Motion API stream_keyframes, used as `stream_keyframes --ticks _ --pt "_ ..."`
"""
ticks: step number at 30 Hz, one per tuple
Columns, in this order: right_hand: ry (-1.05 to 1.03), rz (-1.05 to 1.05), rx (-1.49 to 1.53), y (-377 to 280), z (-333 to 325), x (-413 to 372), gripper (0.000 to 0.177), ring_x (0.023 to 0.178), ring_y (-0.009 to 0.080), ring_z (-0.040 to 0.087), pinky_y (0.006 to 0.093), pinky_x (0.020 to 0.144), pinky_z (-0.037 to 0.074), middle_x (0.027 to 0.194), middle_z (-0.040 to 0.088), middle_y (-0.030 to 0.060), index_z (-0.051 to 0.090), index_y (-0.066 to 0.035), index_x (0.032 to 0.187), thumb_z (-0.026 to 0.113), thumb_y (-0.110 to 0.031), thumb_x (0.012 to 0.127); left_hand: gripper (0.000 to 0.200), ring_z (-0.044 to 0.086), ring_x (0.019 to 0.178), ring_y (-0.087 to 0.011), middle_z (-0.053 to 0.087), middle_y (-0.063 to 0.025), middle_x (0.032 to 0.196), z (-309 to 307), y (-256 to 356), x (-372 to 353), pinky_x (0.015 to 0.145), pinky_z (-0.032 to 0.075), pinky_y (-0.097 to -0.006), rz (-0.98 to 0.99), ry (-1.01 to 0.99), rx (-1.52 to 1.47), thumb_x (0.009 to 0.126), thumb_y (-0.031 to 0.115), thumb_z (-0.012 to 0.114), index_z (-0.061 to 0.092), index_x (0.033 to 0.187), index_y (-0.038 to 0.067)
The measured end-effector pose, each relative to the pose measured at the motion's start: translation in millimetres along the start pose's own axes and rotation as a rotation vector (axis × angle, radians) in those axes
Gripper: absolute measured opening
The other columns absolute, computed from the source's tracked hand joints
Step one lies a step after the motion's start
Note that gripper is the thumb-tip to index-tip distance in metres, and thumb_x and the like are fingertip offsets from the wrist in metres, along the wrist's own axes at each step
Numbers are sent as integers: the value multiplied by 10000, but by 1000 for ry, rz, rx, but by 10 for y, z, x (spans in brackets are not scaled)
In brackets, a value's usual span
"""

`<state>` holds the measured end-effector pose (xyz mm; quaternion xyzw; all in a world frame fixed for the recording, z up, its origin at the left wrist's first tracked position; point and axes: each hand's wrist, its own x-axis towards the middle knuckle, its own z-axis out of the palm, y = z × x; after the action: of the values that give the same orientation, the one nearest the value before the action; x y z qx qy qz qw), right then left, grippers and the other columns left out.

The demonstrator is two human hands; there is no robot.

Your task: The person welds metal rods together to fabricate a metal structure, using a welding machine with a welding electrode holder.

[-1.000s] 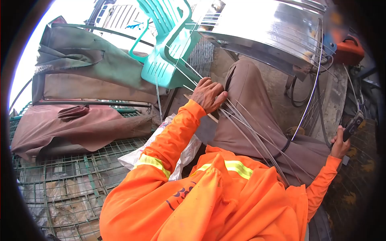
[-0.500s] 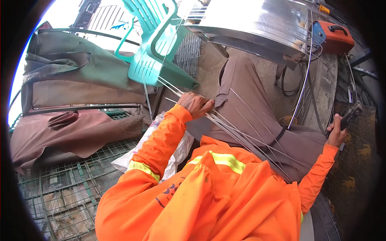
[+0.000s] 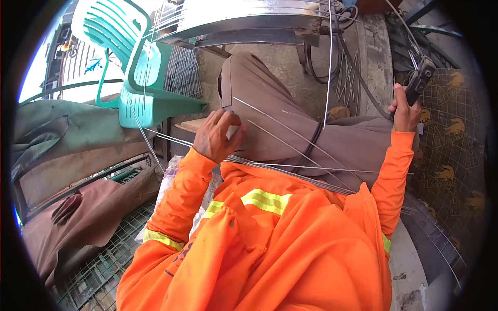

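My left hand is above my lap with curled fingers, the thumb apart from them. It appears to hold nothing. Beneath it, a bundle of thin metal rods runs across my lap, its far ends jutting out left past my wrist. A few single rods lie slantwise over my brown trousers. Out to the right, my right hand grips a black welding electrode holder, its jaw end pointing up and away. A dark cable curves toward that hand.
A metal-topped workbench stands ahead, with rods on it. Left of it are a teal plastic chair and wire grids. Fabric-draped frames and a green wire mesh lie at left. A dark printed board is at right.
My view has turned to the right. My left hand has let go of the rod bundle, which now lies lower across my lap. My right hand still grips the electrode holder.
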<state>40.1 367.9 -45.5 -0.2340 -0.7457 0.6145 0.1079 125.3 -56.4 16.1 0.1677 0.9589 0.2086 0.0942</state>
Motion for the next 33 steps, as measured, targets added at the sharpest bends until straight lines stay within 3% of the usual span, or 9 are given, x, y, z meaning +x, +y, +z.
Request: stream_keyframes --ticks 1,5,10,21,26,28,29,31,33 --pt "-8 -4 26 17 9 11 285 510 87 508 242 486 428 612 529 12 634 -14 873 711 -287 840 199 585 847 -302 593 -88 907 67 175 123 754 462 -379 179 57 -20 832 195 683 593 955 67" --pt "-28 22 39 19 17 12 241 514 73 483 238 485 420 623 502 -5 611 -35 895 704 -254 857 331 534 981 -256 549 -71 1032 425 743 303 856 416 -393 449 -110 16 849 262 657 558 1133 124" --pt "-16 32 3 -64 21 -17 276 494 71 483 237 471 404 610 514 2 618 -21 883 701 -282 843 346 517 899 -269 513 -66 928 425 799 198 813 418 -387 248 -160 24 843 322 673 592 1125 139" --pt "-14 35 66 -116 2 -32 292 490 71 487 233 468 393 600 519 0 613 -16 895 721 -280 830 168 533 871 -240 500 -51 927 302 708 171 762 436 -370 355 -300 84 851 280 661 627 963 160" --pt "-1 62 135 -166 30 21 234 487 48 456 229 465 372 587 516 -27 636 -27 812 695 -251 845 117 580 863 -288 557 -75 885 225 745 377 781 474 -368 283 -409 -107 850 184 660 652 960 146" --pt "-5 71 164 -204 38 24 224 488 43 450 222 463 367 595 519 -30 632 -27 819 696 -240 849 123 611 824 -248 614 -69 897 72 865 647 766 488 -332 -27 -438 -269 923 191 611 649 997 100" --pt "-1 78 166 -209 37 31 224 488 43 450 222 463 367 595 519 -30 632 -27 819 696 -240 849 123 611 824 -248 614 -69 897 87 853 759 766 488 -332 -27 -446 -266 923 191 611 649 997 100" --pt "-18 85 184 -218 37 43 228 488 43 454 226 461 369 593 517 -30 626 -24 813 697 -238 847 246 624 807 -172 646 -52 973 121 825 963 759 494 -288 -330 -255 -808 1000 260 521 625 1087 54" --pt "-19 85 172 -258 29 40 224 487 44 448 229 462 366 592 517 -29 625 -27 808 698 -236 847 310 614 819 -160 644 -55 979 119 887 1154 766 491 -299 -413 -205 -1039 1016 283 481 603 1126 21"
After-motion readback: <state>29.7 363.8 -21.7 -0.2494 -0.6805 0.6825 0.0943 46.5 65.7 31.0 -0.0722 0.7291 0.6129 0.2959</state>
